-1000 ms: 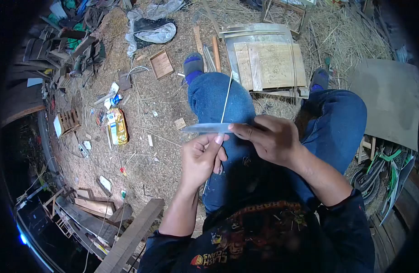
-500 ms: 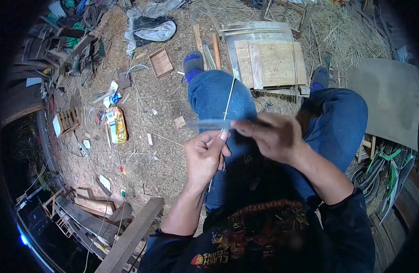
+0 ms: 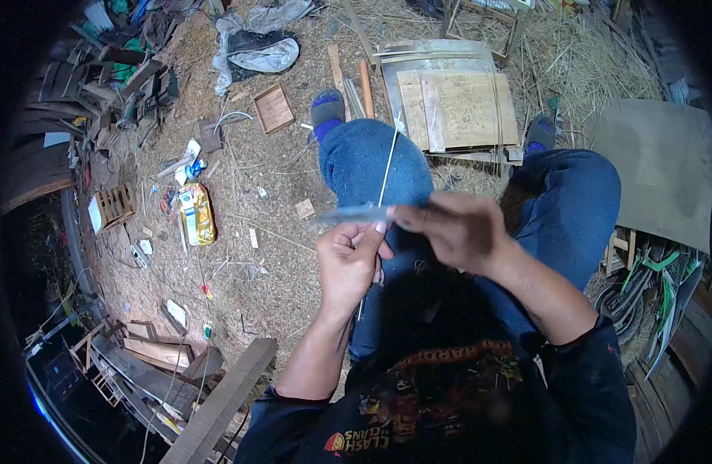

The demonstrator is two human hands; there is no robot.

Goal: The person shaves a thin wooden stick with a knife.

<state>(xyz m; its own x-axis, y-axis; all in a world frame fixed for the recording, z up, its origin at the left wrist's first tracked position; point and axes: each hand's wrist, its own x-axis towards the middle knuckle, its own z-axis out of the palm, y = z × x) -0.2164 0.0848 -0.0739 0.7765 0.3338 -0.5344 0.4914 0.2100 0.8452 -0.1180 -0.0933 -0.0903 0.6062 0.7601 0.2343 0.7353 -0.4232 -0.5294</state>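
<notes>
Two hands are at work here over the person's lap, and our only view, from the head, puts us right above them. We see the left hand [image 3: 344, 271] closed, thumb on top, pinching a thin pale strip [image 3: 389, 166] that runs up over the jeans [image 3: 363, 158] toward the knee, with a short length poking out below the fist. Across it lies a blade [image 3: 344, 216], just above the left thumb; the right hand [image 3: 466, 236], blurred, grips it at its right end. Whether the edge actually bites, we cannot tell.

So how does this strip handle? We judge it very light, stiff enough to hold its line, yet springy and easy to snap if bent hard. Smooth sides could let it slip, so we like that firm pinch close to the blade, thumb tip kept clear of the edge. The blade looks thin, stiff and light, best held well back.

Around them, on the litter-strewn floor [image 3: 286, 178], we spot a yellow packet [image 3: 196, 220] and a shallow wooden box [image 3: 274, 109].
</notes>
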